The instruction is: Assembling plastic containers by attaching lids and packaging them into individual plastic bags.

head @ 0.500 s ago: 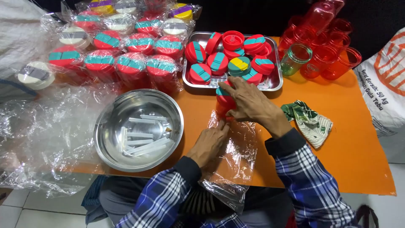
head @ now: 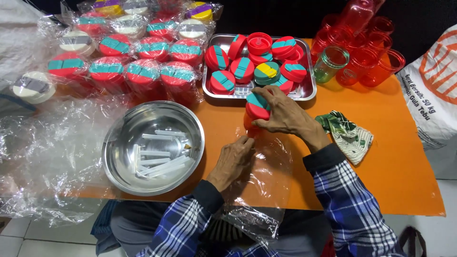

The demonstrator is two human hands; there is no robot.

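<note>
Red jar (head: 257, 110) clasped by right hand (head: 285, 114); left hand (head: 234, 159) pinches plastic wrap (head: 266, 171).

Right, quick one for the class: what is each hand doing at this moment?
Left hand: fingers curled, pressing the clear plastic sheet at the jar's foot.
Right hand: closed over the red jar, gripping its lid end.

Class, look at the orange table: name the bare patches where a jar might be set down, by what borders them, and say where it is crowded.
Bare orange shows right of the folded cloth out to the table edge, below the red cups. A narrower strip lies between the steel bowl and the left hand. Crowded: the lid tray, the wrapped jars, and the clear film under both hands.
</note>
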